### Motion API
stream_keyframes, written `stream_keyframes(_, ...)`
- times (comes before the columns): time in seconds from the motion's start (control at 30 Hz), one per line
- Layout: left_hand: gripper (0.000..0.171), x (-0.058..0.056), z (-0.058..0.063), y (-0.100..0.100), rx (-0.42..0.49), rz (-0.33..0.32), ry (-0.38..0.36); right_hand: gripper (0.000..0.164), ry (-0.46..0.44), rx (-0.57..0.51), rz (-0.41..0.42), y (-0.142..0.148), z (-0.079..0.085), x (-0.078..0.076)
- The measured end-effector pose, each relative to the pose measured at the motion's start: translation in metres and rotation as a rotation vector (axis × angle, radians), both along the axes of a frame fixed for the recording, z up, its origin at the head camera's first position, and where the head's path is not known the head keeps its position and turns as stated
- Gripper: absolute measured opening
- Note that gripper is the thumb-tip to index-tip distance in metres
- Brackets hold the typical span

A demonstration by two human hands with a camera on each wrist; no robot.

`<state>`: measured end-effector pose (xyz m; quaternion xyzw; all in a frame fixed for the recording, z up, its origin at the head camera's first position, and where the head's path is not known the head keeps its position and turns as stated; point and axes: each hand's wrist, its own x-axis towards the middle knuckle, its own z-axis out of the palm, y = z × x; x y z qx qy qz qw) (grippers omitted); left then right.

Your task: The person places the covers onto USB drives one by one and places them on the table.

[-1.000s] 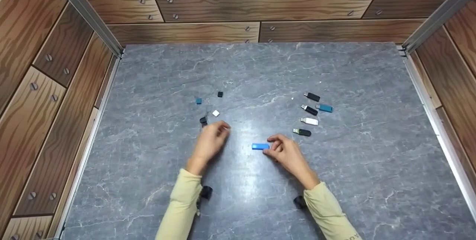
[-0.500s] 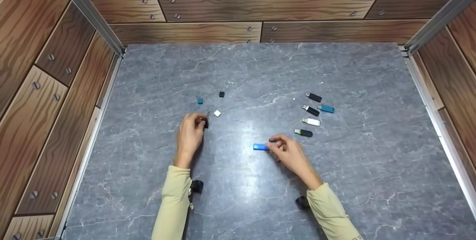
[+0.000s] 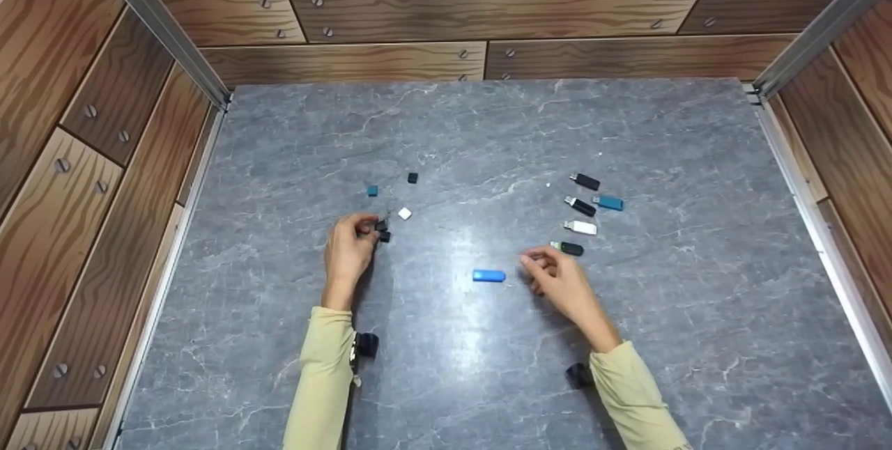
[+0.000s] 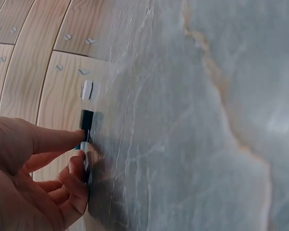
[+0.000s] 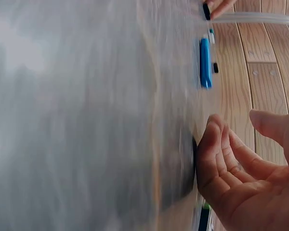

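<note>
Wood-print panels (image 3: 502, 8) stand around the grey marbled surface (image 3: 446, 129) on my head feed. What I weigh first is the gap between the blue USB stick (image 3: 488, 276) and the right hand (image 3: 566, 286): the stick lies to the left of the fingertips and slightly nearer the person, its long axis running left to right, one end toward that hand. Between the two hands, the right is the nearer. I see its fingers loosely bent and the thumb apart, holding nothing, with bare surface between it and the stick.

My left hand (image 3: 348, 249) is well apart from the stick, farther left, its thumb and forefinger at two small black caps (image 3: 385, 237); I cannot tell whether it pinches either or only touches them. Just beyond lie a white cap (image 3: 405, 214) and a teal cap (image 3: 372, 191). Past the right fingertips I make out a black-and-green USB stick (image 3: 571, 249), its connector partly hidden, and a white USB stick (image 3: 582, 228) behind it.
</note>
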<state>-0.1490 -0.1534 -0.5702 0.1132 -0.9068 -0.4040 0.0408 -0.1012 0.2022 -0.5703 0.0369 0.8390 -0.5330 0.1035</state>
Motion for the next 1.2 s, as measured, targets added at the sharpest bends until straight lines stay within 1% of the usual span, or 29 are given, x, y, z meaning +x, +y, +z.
stream_keyframes(0.07,0.027,-0.001,0.0,-0.001,-0.009,0.004,-0.015,0.028,0.023,0.015,-0.021,0.007,0.001,-0.001)
stream_keyframes(0.13,0.027,-0.003,0.0,-0.001,-0.019,0.007,-0.027,0.026,0.053,0.054,-0.051,0.015,0.002,-0.001)
stream_keyframes(0.33,0.022,-0.005,0.0,0.001,-0.038,0.013,-0.031,0.018,0.146,0.175,-0.176,0.04,0.004,-0.002)
stream_keyframes(0.43,0.021,-0.004,0.0,0.001,-0.044,0.014,-0.031,0.021,0.163,0.253,-0.212,0.05,0.004,-0.003)
stream_keyframes(0.53,0.02,-0.003,-0.001,0.0,-0.031,0.012,-0.03,0.029,0.151,0.329,-0.205,0.058,0.003,-0.004)
stream_keyframes(0.67,0.019,-0.002,0.0,-0.001,0.011,0.006,-0.023,0.036,0.12,0.378,-0.16,0.064,0.001,-0.006)
stream_keyframes(0.77,0.019,-0.001,0.003,0.0,0.036,0.001,-0.007,0.037,0.111,0.397,-0.128,0.065,-0.001,-0.008)
stream_keyframes(0.9,0.02,0.001,0.009,0.001,0.077,-0.022,0.003,0.029,0.118,0.419,-0.12,0.064,-0.002,-0.008)
stream_keyframes(1.03,0.018,0.002,0.015,0.004,0.146,-0.078,-0.014,0.024,0.122,0.435,-0.13,0.064,-0.002,-0.008)
stream_keyframes(1.2,0.017,0.001,0.019,0.013,0.252,-0.169,-0.039,0.028,0.101,0.414,-0.121,0.064,0.002,-0.01)
